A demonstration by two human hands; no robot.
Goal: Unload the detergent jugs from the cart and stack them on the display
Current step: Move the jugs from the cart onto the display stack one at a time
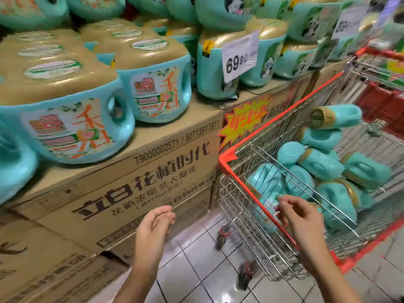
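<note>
While your left hand (155,221) and right hand (299,217) hang empty at lower centre, fingers loosely curled, the wire cart (284,114) at right holds a heap of teal detergent jugs (321,165) lying on their sides. Gold-topped jugs (65,119) stand upright on cardboard boxes (131,182) at upper left. White floor tiles (196,259) show below.

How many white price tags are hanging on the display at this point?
2. The 69.90 tag hangs on a display jug near the middle of the view. The 89 tag hangs higher and further right. Others may be hidden out of frame.
</note>
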